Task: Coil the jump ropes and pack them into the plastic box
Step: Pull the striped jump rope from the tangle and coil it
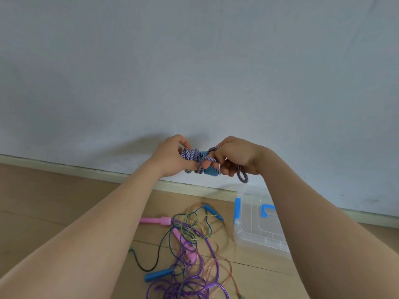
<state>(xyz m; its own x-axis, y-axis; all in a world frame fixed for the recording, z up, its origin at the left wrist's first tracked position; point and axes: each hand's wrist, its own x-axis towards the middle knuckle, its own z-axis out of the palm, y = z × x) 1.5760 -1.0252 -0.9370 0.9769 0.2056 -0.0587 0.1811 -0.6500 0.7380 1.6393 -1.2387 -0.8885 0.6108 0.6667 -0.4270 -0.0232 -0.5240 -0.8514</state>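
Both hands are raised in front of the wall, working one braided purple-and-white jump rope (pixel 193 155) wound around its blue handles (pixel 210 170). My left hand (pixel 172 157) grips the wound bundle. My right hand (pixel 234 157) pinches a loop of the same rope, and a short loop hangs below its fingers. On the floor below lies a tangle of other jump ropes (pixel 190 255), with purple, teal and clear cords, pink handles (pixel 154 220) and blue handles (pixel 158 275). The clear plastic box (pixel 257 229) with blue latches sits open at the right, partly hidden by my right forearm.
A pale wall with a skirting board (pixel 86 172) runs across the back. The floor (pixel 54 203) is light wood planks. The box stands close to the wall, just right of the rope tangle.
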